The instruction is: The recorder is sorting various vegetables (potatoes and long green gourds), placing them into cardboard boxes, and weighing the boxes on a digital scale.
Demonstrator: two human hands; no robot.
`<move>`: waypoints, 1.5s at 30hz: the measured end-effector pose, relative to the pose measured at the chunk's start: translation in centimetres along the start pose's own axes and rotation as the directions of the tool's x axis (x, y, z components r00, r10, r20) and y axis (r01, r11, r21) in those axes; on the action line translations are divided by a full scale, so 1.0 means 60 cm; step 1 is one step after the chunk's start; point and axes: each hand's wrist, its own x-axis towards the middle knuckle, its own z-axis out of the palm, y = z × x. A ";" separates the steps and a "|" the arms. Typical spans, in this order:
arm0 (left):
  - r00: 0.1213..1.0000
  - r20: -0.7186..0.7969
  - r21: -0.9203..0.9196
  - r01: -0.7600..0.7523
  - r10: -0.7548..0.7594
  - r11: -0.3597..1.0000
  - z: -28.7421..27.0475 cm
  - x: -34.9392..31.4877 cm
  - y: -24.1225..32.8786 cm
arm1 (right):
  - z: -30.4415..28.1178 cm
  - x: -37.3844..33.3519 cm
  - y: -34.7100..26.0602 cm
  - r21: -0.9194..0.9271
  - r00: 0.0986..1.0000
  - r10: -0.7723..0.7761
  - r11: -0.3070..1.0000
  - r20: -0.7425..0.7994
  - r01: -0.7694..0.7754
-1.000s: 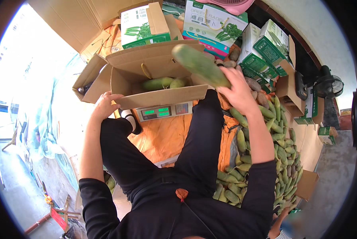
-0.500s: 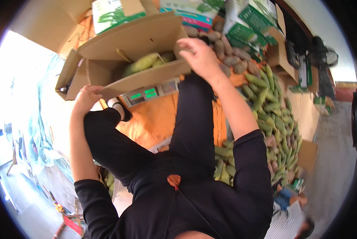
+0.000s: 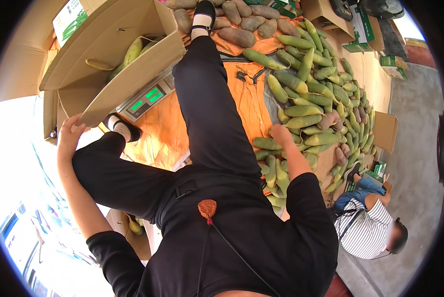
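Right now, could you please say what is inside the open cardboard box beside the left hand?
Green radishes show inside the cardboard box, toward its right end; its near panel hides their lower parts and much of the bottom.

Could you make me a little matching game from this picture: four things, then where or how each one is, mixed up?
Things:
1. Left hand
2. Right hand
3. Scale
4. Striped shirt

Places and states:
A. Has green-lit displays
B. At lower right, on another person
C. At the open cardboard box's edge
D. At the pile of green radishes

Pairs: 1-C, 2-D, 3-A, 4-B
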 end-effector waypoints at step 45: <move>0.992 -0.053 0.025 0.119 -0.118 0.993 -0.025 -0.041 0.041 | -0.428 -0.055 -0.015 0.885 0.452 0.872 -0.049 -0.187 0.462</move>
